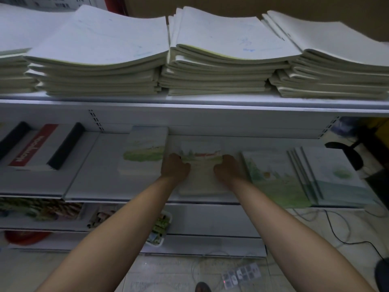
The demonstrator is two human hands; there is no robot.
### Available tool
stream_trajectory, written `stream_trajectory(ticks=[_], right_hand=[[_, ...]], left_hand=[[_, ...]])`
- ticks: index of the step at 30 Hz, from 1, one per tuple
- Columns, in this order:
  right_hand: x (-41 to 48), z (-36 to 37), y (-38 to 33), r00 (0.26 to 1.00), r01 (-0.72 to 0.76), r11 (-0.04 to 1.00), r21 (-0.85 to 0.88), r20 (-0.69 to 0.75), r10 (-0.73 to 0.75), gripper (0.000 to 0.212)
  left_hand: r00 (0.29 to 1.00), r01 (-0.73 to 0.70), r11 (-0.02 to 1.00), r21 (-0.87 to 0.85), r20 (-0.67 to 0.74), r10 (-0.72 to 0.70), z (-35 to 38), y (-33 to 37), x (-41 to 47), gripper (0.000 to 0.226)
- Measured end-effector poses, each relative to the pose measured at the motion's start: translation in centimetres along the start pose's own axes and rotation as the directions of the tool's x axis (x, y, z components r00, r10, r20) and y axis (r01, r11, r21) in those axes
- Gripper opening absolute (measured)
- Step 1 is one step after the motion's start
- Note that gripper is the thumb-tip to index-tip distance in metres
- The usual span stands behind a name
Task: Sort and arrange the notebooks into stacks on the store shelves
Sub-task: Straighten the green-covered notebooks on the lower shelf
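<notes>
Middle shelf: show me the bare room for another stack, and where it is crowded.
Free: the bare white patch between the black-spined notebooks and the meadow-cover stack. Crowded: rightward from there, the middle stack gripped by the left hand and right hand, the green-cover notebook and the fanned notebooks lie nearly edge to edge. Above, the white stacks leave no gap.

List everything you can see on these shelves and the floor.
plain notebooks: four stacks, white, top shelf
held notebooks: one low stack, pale picture cover, middle shelf centre
other picture notebooks: three groups, green and white, one left, two right of the held stack
bound books: three showing, two black spines, one red, middle shelf far left
tray: one, white, lower shelf
cables: several, black and white, floor at right
left hand: one, grips held stack's left side
right hand: one, grips its right side
</notes>
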State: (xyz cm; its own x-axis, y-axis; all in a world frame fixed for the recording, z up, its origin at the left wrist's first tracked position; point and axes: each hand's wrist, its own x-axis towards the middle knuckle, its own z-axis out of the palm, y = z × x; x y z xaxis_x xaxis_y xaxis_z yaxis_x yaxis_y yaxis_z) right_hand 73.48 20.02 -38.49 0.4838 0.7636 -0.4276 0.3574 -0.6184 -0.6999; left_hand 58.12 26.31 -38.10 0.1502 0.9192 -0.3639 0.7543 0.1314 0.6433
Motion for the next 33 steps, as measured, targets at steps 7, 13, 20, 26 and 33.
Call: stream_trajectory(ticks=[7,13,20,26,33], right_hand=[[1.0,0.9,-0.8,0.996,-0.033,0.984,-0.174,-0.085,0.018,0.046],[1.0,-0.3,-0.2,0.993,0.024,0.973,-0.231,-0.103,-0.050,0.039],[-1.7,-2.7,3.9,0.947,0.277,0.940,-0.200,0.222,-0.232,0.121],[-2.5,-1.1,5.2,0.900,0.431,0.736,-0.522,0.197,-0.388,0.107],[-0.5,-1.2,3.9,0.928,0.373,0.787,-0.492,0.194,-0.319,0.094]], left_hand=[[1.000,-0.010,0.955,0.297,0.023,0.003,1.0,2.5,-0.6,0.052],[0.994,0.019,0.924,0.381,0.088,-0.057,1.3,1.7,0.1,0.069],[0.938,-0.198,0.924,0.328,0.335,0.082,-0.5,-1.1,-1.3,0.113],[0.930,-0.361,0.770,0.526,0.267,0.253,1.8,-4.0,-2.9,0.106],[0.935,-0.343,0.847,0.407,0.231,0.267,0.6,-3.2,-1.6,0.090]])
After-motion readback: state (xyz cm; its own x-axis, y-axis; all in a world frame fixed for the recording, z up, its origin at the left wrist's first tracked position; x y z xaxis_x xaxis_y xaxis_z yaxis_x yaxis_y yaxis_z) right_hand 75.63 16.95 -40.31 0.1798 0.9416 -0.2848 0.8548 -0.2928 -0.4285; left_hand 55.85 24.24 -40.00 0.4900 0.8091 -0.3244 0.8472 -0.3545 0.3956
